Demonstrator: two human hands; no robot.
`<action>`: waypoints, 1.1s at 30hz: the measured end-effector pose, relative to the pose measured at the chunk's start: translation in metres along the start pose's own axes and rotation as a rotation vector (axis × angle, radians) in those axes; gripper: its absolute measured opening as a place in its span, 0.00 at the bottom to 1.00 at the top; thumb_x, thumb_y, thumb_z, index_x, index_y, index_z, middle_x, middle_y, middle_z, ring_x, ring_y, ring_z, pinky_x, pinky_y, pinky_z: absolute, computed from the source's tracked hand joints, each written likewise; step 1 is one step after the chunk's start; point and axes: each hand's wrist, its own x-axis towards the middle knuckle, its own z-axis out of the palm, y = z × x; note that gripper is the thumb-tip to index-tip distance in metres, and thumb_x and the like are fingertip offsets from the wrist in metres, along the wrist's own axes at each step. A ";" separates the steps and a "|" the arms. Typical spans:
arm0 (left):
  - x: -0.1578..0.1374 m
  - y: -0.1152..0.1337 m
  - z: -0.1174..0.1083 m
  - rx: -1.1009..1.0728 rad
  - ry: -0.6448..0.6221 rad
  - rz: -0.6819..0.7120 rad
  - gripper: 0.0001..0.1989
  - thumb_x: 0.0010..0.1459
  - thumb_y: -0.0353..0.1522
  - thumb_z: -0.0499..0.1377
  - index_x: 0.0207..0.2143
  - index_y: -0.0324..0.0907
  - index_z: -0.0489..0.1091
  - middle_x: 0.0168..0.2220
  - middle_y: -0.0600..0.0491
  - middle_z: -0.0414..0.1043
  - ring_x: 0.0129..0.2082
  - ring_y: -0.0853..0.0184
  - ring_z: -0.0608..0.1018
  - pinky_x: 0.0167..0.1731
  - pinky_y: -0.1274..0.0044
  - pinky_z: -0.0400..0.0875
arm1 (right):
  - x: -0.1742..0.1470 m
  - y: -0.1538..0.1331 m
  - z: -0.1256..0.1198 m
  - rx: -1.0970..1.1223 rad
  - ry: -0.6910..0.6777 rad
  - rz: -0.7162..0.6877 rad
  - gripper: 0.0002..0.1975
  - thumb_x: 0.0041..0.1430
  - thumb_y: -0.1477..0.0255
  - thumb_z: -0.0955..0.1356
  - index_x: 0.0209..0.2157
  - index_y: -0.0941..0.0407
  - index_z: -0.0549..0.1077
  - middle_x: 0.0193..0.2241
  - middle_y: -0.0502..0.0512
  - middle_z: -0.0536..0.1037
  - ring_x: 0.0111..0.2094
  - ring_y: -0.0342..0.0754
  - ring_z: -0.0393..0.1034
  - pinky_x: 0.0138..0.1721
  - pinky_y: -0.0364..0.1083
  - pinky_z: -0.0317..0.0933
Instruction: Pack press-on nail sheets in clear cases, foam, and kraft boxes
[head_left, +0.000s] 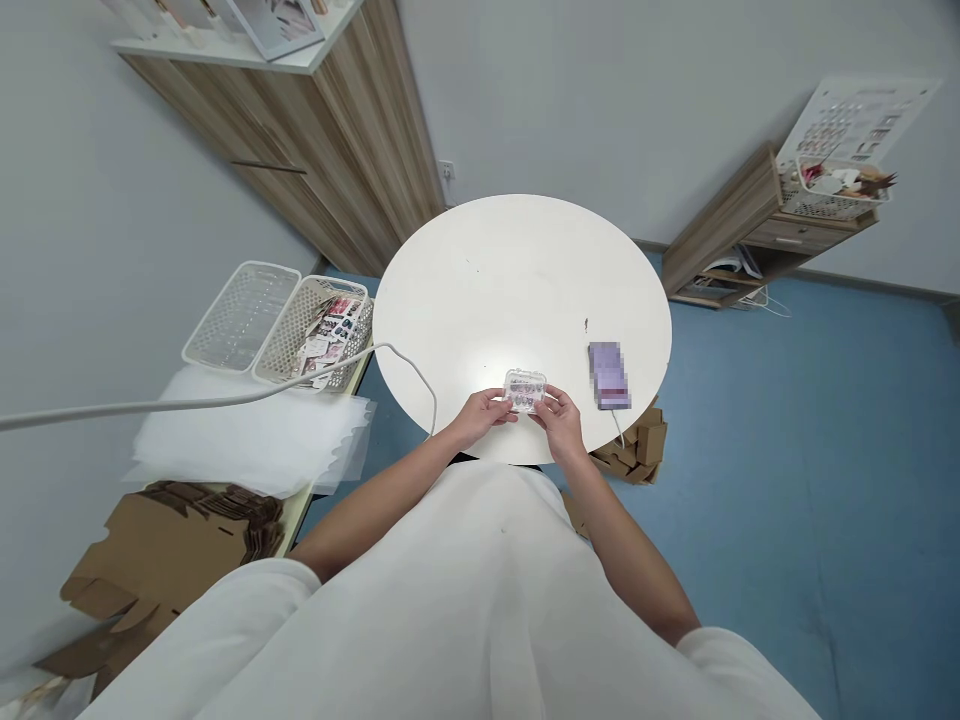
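Note:
Near the front edge of a round white table [525,270], a small clear plastic case [524,391] is gripped between both of my hands. Small pink and dark pieces, perhaps press-on nails, show through it in rows. My left hand [484,415] pinches the case's left side, thumb on the near corner. On the other side my right hand [560,420] holds its right edge with thumb and fingers. To the right on the tabletop lies a phone-like purple thing [609,376], blurred out, with a white cable at its near end.
At left, a white basket [274,350] holds printed cards, beside another basket [202,335], white sheets [232,435] and flattened cardboard boxes [165,550]. A pale cable [225,400] crosses toward the table. Cardboard boxes [645,445] sit below right; a wooden cabinet [337,150] stands behind left.

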 end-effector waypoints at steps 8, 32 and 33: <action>-0.010 -0.003 -0.012 0.098 0.158 0.068 0.28 0.48 0.41 0.63 0.51 0.43 0.64 0.50 0.44 0.68 0.46 0.61 0.73 0.46 0.70 0.63 | 0.007 0.012 0.005 -0.028 0.020 0.030 0.23 0.44 0.66 0.71 0.43 0.52 0.64 0.38 0.51 0.74 0.40 0.45 0.70 0.44 0.49 0.66; 0.015 0.010 -0.188 0.324 0.498 0.160 0.26 0.51 0.30 0.58 0.54 0.44 0.63 0.46 0.47 0.60 0.45 0.63 0.68 0.42 0.74 0.65 | 0.061 0.062 0.190 -0.513 -0.084 0.061 0.35 0.41 0.68 0.71 0.54 0.46 0.62 0.49 0.53 0.61 0.47 0.49 0.59 0.47 0.50 0.61; 0.018 0.012 -0.198 0.327 0.516 0.142 0.26 0.50 0.30 0.59 0.54 0.44 0.63 0.46 0.47 0.60 0.45 0.62 0.68 0.43 0.74 0.64 | 0.068 0.066 0.199 -0.516 -0.090 0.084 0.35 0.41 0.68 0.71 0.54 0.46 0.63 0.48 0.53 0.61 0.46 0.49 0.60 0.47 0.50 0.61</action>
